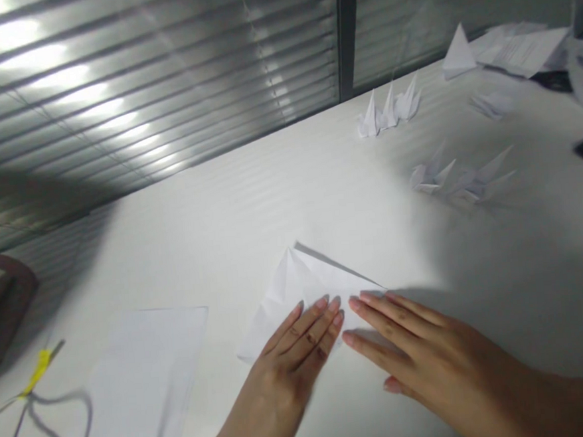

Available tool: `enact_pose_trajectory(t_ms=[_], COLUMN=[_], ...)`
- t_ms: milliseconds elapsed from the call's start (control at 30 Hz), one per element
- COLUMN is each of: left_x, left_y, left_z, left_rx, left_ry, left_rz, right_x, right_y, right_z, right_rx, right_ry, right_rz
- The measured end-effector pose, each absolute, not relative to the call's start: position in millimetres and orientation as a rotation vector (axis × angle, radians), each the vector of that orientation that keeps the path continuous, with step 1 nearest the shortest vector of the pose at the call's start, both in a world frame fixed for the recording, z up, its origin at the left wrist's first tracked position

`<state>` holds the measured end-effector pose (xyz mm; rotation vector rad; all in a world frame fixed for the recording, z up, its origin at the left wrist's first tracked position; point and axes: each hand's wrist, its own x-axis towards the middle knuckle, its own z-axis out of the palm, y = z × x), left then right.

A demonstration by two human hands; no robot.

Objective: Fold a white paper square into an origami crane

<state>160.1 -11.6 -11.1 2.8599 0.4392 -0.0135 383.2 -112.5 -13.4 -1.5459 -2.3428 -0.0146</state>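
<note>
We log the white table (231, 209) as the one surface bearing everything listed here.

Item 1: a sheet of white paper in mid-fold (296, 291), creased and flattened, lying on the table directly under and ahead of the hands.

Item 2: the left hand (282, 372), flat and palm down, fingers extended and close together, pressing on the lower part of the folded paper without gripping it.

Item 3: the right hand (410, 343), also flat and open, fingers spread slightly, its fingertips at the paper's right corner, just beside the left hand's fingertips. It pinches nothing.

Item 4: a flat white sheet (148, 388), to the left of the hands.

Item 5: white origami cranes (388, 108), in a group further along the table, with two more (433, 175) (479, 182) nearer us.

Item 6: a loose pile of printed papers (524, 52), at the far right, beside a white folded paper peak (458, 54).

Item 7: a cable with yellow tape (37, 369), at the left edge.
</note>
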Motion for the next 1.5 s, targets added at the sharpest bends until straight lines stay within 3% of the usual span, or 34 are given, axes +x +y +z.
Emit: enact_pose_trajectory(t_ms=[667,1033,1300,1500], left_x=[150.5,155.2,153.5,152.2], left_y=[-2.3,0.0,-11.8,-21.6], left_z=[-16.6,-14.1,-3.9,-8.1], left_rx=[2.973,2.938,2.845,2.739], left_ry=[0.328,0.367,0.562,0.805], left_rz=[-0.020,-0.042,0.101,0.481], right_x=[376.6,394.4,424.0,425.7], right_y=[-107.8,-117.7,-86.4,-67.1], right_z=[-9.7,-24.9,6.1,-13.8], right_rx=[-1.472,-1.585,-1.479,-1.274], right_ry=[-2.363,-2.102,-2.111,-2.233], right_rz=[0.006,-0.182,0.069,0.325])
